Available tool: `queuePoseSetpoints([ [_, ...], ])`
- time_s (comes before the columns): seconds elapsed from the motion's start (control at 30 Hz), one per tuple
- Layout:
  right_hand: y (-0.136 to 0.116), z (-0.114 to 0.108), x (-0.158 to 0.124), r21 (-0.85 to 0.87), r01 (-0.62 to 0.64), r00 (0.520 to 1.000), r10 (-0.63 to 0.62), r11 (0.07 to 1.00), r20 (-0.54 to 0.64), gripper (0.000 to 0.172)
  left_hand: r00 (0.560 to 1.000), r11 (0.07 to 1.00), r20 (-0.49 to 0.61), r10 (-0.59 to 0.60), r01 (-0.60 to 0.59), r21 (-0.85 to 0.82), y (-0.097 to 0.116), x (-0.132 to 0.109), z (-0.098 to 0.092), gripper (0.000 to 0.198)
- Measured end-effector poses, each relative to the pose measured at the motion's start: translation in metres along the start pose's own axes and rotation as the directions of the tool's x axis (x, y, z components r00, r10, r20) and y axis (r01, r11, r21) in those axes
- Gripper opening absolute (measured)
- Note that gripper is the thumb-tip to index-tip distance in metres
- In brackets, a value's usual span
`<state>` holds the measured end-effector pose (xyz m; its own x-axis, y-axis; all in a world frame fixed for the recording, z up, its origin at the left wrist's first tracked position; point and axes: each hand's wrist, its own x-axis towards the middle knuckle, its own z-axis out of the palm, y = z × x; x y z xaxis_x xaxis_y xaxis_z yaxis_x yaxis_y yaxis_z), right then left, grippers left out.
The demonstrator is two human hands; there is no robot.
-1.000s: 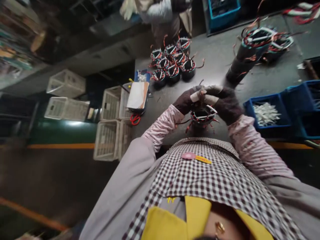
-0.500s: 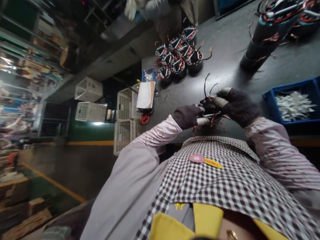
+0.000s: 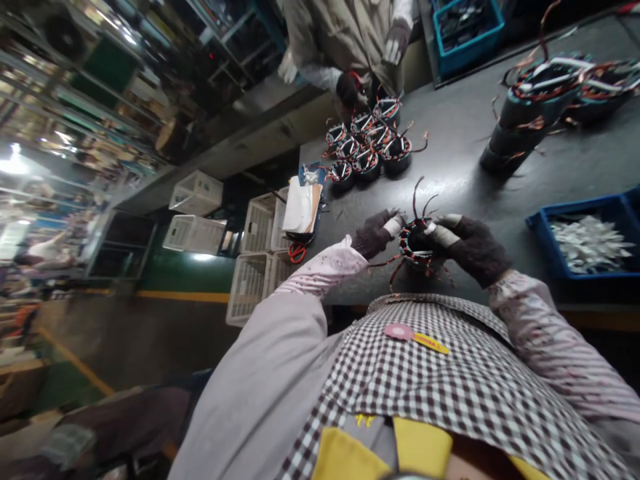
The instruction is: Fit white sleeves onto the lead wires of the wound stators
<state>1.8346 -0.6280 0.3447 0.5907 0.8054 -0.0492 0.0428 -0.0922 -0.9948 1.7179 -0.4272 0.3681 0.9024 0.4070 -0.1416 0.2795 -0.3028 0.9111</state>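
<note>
A worker's gloved left hand (image 3: pixel 373 235) and right hand (image 3: pixel 470 245) pinch a wound motor stator (image 3: pixel 417 241) between them from either side, taped fingertips on its rim, just above the near edge of the dark worktop (image 3: pixel 450 147). Red and copper lead wires splay out from the coil. Farther along the worktop stands a cluster of finished stators (image 3: pixel 367 147), where a co-worker's gloved hand (image 3: pixel 347 87) reaches in. A stack of stators (image 3: pixel 530 107) rises at far right, and a blue bin of white parts (image 3: pixel 585 243) sits just right of the worker's hands. Red-handled scissors (image 3: pixel 297 252) lie at the worktop's left edge.
</note>
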Motion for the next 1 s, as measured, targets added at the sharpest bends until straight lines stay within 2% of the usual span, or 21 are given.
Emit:
queuePoseSetpoints([
  [0.07, -0.009, -0.002, -0.005, -0.065, 0.018, 0.998, -0.014, 0.998, 0.060, 0.042, 0.995, 0.999, 0.090, 0.038, -0.036, -0.026, 0.000, -0.003, 0.000, 0.041],
  [0.13, -0.020, -0.004, -0.008, -0.296, 0.053, 0.995, -0.025, 0.954, 0.096, 0.043, 0.975, 0.990, 0.179, 0.135, -0.127, -0.052, 0.000, -0.007, 0.004, 0.041],
  [0.17, -0.027, -0.004, -0.008, -0.446, 0.062, 0.995, -0.021, 0.893, 0.096, 0.044, 0.965, 0.984, 0.189, 0.180, -0.177, -0.036, 0.000, -0.008, 0.006, 0.037],
  [0.23, -0.039, -0.001, -0.010, -0.702, 0.057, 0.997, 0.001, 0.710, 0.082, 0.046, 0.957, 0.968, 0.169, 0.235, -0.246, 0.043, -0.001, -0.009, 0.010, 0.027],
  [0.3, -0.047, 0.003, -0.011, -0.824, 0.038, 0.997, 0.030, 0.566, 0.067, 0.045, 0.953, 0.959, 0.173, 0.250, -0.267, 0.089, -0.003, -0.010, 0.014, 0.025],
  [0.37, -0.049, 0.007, -0.013, -0.854, 0.023, 0.998, 0.033, 0.520, 0.047, 0.042, 0.950, 0.963, 0.187, 0.251, -0.264, 0.048, -0.007, -0.011, 0.018, 0.026],
  [0.43, -0.042, 0.009, -0.014, -0.818, 0.026, 0.999, 0.005, 0.575, 0.035, 0.040, 0.961, 0.972, 0.152, 0.233, -0.226, -0.061, -0.011, -0.011, 0.021, 0.028],
  [0.47, -0.037, 0.009, -0.014, -0.762, 0.056, 0.998, -0.030, 0.645, 0.047, 0.039, 0.971, 0.972, 0.119, 0.208, -0.191, -0.135, -0.011, -0.012, 0.022, 0.031],
  [0.53, -0.022, 0.006, -0.016, -0.547, 0.193, 0.981, -0.144, 0.814, 0.132, 0.039, 0.989, 0.953, 0.074, 0.125, -0.099, -0.288, -0.009, -0.013, 0.023, 0.044],
  [0.6, -0.009, 0.000, -0.018, -0.322, 0.283, 0.958, -0.255, 0.903, 0.127, 0.042, 0.994, 0.926, 0.095, 0.046, -0.006, -0.379, -0.001, -0.015, 0.022, 0.059],
  [0.7, 0.000, -0.007, -0.023, -0.259, 0.285, 0.944, -0.317, 0.923, -0.089, 0.048, 0.985, 0.915, 0.169, -0.034, 0.099, -0.392, 0.013, -0.022, 0.020, 0.071],
  [0.73, 0.000, -0.008, -0.023, -0.263, 0.308, 0.929, -0.348, 0.914, -0.123, 0.047, 0.977, 0.914, 0.207, -0.057, 0.134, -0.382, 0.017, -0.025, 0.020, 0.073],
  [0.83, -0.009, -0.007, -0.022, -0.199, 0.496, 0.857, -0.513, 0.845, -0.043, 0.031, 0.945, 0.905, 0.297, -0.134, 0.239, -0.353, 0.021, -0.027, 0.024, 0.074],
  [0.9, -0.013, -0.006, -0.021, -0.131, 0.561, 0.823, -0.568, 0.818, -0.022, 0.024, 0.916, 0.876, 0.352, -0.190, 0.320, -0.360, 0.017, -0.025, 0.028, 0.076],
  [1.0, -0.010, -0.007, -0.023, 0.017, 0.516, 0.856, -0.515, 0.856, -0.036, 0.022, 0.874, 0.822, 0.425, -0.236, 0.413, -0.392, 0.010, -0.021, 0.032, 0.079],
])
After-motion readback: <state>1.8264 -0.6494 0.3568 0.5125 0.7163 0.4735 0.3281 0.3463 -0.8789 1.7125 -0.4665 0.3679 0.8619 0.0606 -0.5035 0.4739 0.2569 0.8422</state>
